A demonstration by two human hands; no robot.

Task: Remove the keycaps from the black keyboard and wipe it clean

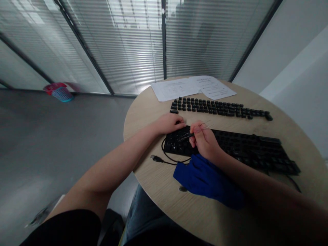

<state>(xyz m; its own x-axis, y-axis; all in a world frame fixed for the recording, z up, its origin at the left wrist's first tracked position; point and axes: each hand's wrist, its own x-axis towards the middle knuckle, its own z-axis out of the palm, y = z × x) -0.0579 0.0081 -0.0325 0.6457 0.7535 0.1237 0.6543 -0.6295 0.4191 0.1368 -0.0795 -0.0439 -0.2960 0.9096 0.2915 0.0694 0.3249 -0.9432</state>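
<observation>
While our half-open left hand is resting against the black keyboard, our right hand is gripping a wire-pronged tool above it.

The black sleeve is short, with a smooth, plain hem. Blue, denim-like trousers show beside dark cloth at the waist. The left hand and right hand are bare.

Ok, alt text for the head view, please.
The right hand holds a small black wire-ended tool over a black keyboard, the left hand at its far-left corner. Loose black keycaps lie in rows beyond, crumpled blue cloth nearer.
</observation>
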